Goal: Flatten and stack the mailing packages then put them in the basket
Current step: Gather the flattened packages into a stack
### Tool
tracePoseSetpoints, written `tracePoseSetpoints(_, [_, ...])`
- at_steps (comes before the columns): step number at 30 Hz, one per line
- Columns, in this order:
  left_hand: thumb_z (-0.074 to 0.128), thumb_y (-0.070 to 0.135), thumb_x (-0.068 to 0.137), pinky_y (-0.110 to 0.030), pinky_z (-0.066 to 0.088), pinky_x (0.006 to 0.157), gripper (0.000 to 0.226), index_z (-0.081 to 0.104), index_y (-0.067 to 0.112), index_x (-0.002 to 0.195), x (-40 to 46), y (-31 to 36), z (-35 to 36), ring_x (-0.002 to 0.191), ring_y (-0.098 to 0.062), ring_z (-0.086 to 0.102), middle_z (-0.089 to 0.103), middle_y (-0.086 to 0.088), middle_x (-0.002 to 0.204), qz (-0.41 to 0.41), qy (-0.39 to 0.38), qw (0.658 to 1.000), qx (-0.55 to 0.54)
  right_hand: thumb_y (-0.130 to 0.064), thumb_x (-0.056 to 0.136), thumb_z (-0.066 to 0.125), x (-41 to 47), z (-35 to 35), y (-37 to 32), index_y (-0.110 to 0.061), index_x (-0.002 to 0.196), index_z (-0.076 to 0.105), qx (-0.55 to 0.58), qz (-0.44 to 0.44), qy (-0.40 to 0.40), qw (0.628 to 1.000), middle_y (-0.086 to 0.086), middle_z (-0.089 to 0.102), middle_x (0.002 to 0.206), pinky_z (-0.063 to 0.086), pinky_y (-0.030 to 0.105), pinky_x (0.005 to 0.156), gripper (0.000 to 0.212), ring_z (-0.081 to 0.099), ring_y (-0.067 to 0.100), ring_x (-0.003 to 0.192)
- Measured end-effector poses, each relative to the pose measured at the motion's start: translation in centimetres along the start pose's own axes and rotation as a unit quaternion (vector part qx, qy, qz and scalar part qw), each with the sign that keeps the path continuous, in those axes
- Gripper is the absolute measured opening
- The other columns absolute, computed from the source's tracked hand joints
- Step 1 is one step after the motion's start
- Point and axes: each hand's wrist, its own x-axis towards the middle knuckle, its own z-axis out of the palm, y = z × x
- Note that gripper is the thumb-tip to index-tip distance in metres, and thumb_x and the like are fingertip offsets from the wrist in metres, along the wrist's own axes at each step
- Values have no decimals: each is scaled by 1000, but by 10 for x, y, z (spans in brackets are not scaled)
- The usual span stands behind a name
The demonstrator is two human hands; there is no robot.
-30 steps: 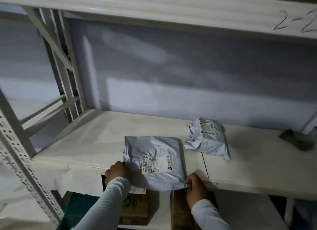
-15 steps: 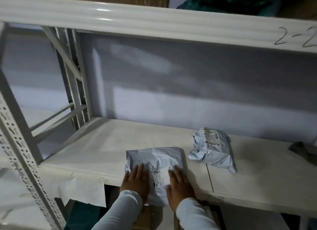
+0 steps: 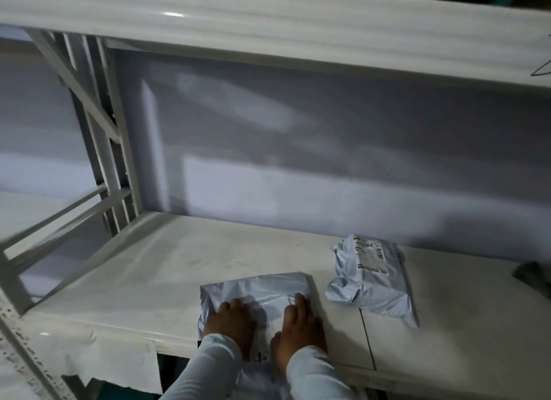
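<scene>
A grey mailing package (image 3: 262,289) with a white label lies flat at the front edge of the white shelf (image 3: 143,283), its near end hanging over the edge. My left hand (image 3: 231,325) and my right hand (image 3: 299,325) both press palm-down on it, fingers spread, side by side. A second grey package (image 3: 369,283), crumpled and puffy with a label on top, lies to the right, apart from the first. No basket shows in this view.
The shelf's upper beam (image 3: 268,29) runs across the top. A slanted metal upright and braces (image 3: 101,149) stand at the left. A dark object (image 3: 533,277) lies at the shelf's right edge. A seam (image 3: 368,340) splits the shelf board.
My hands let go of the package's near corners and moved onto its top, pressing it flat. The view has shifted up and left.
</scene>
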Motion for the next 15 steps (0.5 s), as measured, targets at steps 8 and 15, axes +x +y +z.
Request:
tracePoseSetpoints(8, [40,46,68,-58,44,91,60,70,12,107,10,-5,24,111,-38,60,66,-13,114,10,65,997,-26,-51,53,68,34,-7,-12,-13,126,58,-43,26,-3,999,14,47,129,45,59,87,83,42,33,117])
tracePoseSetpoints(15, [-1,66,65,-66,-21,100,88,-10,36,148,20,-7,24,141,-38,-23,-22,-4,156,-26,6,999,-32,-55,93,31,65,-5,-20,-29,148,7,-65,38,-24,997,-3,-10,159,10,72,103,66,-14,30,145])
